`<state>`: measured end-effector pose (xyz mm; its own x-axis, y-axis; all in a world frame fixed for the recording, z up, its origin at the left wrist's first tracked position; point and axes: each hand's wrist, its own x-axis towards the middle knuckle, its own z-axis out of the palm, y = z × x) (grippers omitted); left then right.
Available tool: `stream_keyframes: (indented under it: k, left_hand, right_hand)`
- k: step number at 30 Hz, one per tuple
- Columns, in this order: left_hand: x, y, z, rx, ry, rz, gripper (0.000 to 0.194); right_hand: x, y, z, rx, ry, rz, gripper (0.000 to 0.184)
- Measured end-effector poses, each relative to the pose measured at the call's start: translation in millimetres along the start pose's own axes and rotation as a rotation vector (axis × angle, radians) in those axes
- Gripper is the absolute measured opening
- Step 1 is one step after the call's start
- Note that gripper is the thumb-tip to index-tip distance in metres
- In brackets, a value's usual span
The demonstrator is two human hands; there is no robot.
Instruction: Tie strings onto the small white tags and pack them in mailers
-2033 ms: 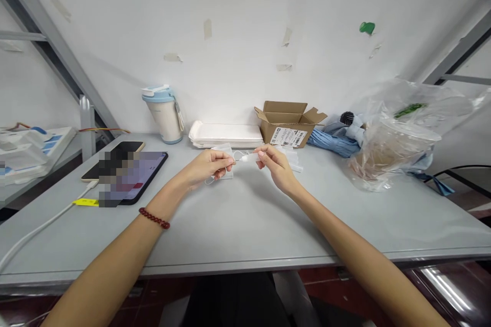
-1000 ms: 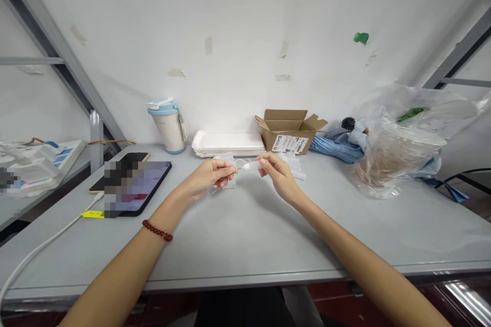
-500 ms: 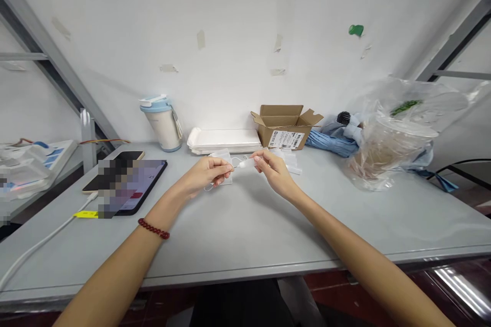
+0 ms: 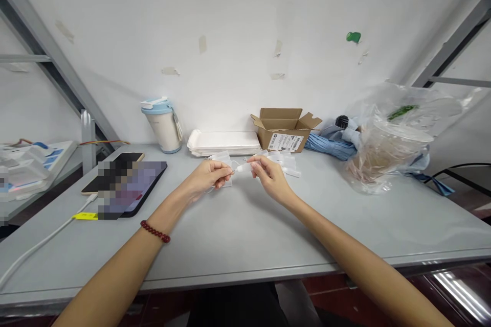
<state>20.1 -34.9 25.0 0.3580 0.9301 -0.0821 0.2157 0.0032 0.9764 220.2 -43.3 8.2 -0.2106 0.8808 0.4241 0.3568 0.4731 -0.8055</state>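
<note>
We see the small white piece [image 4: 243, 167] raised above the grey table [image 4: 245, 235], in the gap between our two hands. Our left hand [image 4: 210, 178] has thumb and forefinger pinched together on the thin end at its left; our right hand [image 4: 271, 178] has its fingertips closed on the opposite end, so the middle shows free between them. A thin white loop arcs just behind it. Clear plastic pieces [image 4: 292, 172] lie near our right hand, and farther back stand a flat white stack [image 4: 226, 142] and an open cardboard box [image 4: 284, 139]
</note>
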Motion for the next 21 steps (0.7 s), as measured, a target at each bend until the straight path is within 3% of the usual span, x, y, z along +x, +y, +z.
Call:
stream_keyframes:
  k: [10,17,21]
  left_hand:
    - [-1,2,1.4,-0.027,-0.025,0.003,0.029]
    - [2,0,-10.4,-0.114,-0.002,0.006,0.030]
    - [1,0,-13.5,-0.047,-0.058,0.022,0.028]
  right_hand:
    - [1,0,0,0.020,-0.031,0.012,0.030]
    - [4,-1,0,0.062,-0.042,0.027,0.035]
    - [1,1,1,0.071,-0.048,0.039,0.035]
